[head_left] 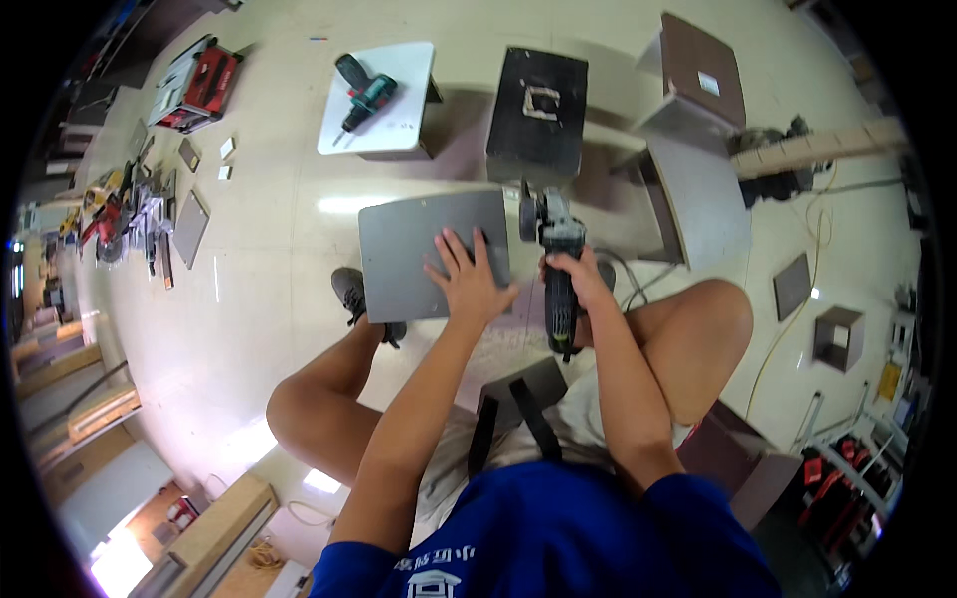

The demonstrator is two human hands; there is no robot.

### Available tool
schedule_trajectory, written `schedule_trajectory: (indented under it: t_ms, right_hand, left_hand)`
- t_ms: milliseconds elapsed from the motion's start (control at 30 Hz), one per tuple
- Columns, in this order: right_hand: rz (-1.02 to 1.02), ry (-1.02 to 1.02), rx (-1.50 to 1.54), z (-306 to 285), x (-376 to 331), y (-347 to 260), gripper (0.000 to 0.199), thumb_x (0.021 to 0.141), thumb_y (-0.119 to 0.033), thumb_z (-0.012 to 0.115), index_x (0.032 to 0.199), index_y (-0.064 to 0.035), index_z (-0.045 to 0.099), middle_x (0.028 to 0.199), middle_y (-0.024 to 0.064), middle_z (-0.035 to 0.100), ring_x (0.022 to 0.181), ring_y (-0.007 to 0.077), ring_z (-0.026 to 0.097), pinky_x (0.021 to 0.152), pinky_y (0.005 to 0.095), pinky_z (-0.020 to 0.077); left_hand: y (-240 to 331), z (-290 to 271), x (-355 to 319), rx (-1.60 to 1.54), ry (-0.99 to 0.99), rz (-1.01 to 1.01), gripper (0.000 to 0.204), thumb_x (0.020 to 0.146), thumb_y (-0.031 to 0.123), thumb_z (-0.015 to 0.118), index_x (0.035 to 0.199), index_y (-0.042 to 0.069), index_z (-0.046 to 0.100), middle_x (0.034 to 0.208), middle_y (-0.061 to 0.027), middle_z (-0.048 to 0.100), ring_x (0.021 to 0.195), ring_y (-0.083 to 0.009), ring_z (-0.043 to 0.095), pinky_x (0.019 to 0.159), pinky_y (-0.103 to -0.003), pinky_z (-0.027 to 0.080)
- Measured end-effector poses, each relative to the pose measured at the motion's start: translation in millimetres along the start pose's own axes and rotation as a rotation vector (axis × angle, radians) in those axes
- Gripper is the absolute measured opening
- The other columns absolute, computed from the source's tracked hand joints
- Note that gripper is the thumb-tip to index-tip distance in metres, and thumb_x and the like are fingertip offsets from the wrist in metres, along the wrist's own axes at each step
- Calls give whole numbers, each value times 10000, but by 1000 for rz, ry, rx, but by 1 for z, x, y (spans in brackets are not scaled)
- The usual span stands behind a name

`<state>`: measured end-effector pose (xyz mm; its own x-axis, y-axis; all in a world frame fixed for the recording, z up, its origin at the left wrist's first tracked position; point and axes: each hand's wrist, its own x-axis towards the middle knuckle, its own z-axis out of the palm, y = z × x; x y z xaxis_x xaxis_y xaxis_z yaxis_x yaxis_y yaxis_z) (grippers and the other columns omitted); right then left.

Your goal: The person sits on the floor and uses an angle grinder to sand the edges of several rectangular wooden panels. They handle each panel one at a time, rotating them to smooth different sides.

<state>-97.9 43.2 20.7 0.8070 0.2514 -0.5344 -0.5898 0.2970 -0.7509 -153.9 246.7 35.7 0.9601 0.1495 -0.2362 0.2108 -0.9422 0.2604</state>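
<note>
With fingers spread, my left hand (472, 284) lies flat on a grey board (399, 244) in front of me. My right hand (583, 274) is wrapped round the body of an angle grinder (561, 294). The grinder's disc (527, 211) points away from me, just beyond the board's right edge. Its cord (633, 284) runs off to the right. What supports the board from below is hidden.
Ahead stand a white-topped stool (419, 75) carrying a cordless drill (367, 95), a black box (538, 100) and brown panels (698, 60). Tools and offcuts (150, 214) lie at left, near a red toolbox (194, 88). A yellow cord (783, 339) crosses the floor at right.
</note>
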Motion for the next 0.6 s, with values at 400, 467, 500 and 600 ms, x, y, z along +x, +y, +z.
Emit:
schedule_trajectory:
  t_ms: [400,467,500,600]
  right_hand:
    - [178,-62,35,-8,-18,28,329,790,-143,708,1035,57,619,888,162,712,756,258,713,694,376,597]
    - [188,-81,0,-17,-22,37,313,793,-160,720,1011,51,643,869,140,711,738,235,708,676,360,590]
    - [194,-98,-30,-22,-24,38,301,802,-164,725,1004,43,641,855,131,706,731,229,704,669,358,586]
    - [231,-89,-91,-26,-29,41,269,848,-156,722,1027,12,614,839,114,687,719,223,684,660,355,575]
  left_hand:
    - [-110,4,-34,-53,210,161,712,858,379,624,1492,95,468,1615,-314,216,1501,-483,200,1149,-728,120]
    - [-115,-1,-28,-6,205,180,669,871,349,591,1481,96,487,1614,-300,236,1504,-469,206,1154,-722,120]
    - [-116,-3,-26,18,204,187,648,877,334,574,1476,97,496,1613,-294,246,1506,-461,210,1156,-719,120]
    - [-113,-1,-22,-4,214,186,615,888,300,539,1468,100,505,1622,-265,258,1514,-443,210,1176,-692,115]
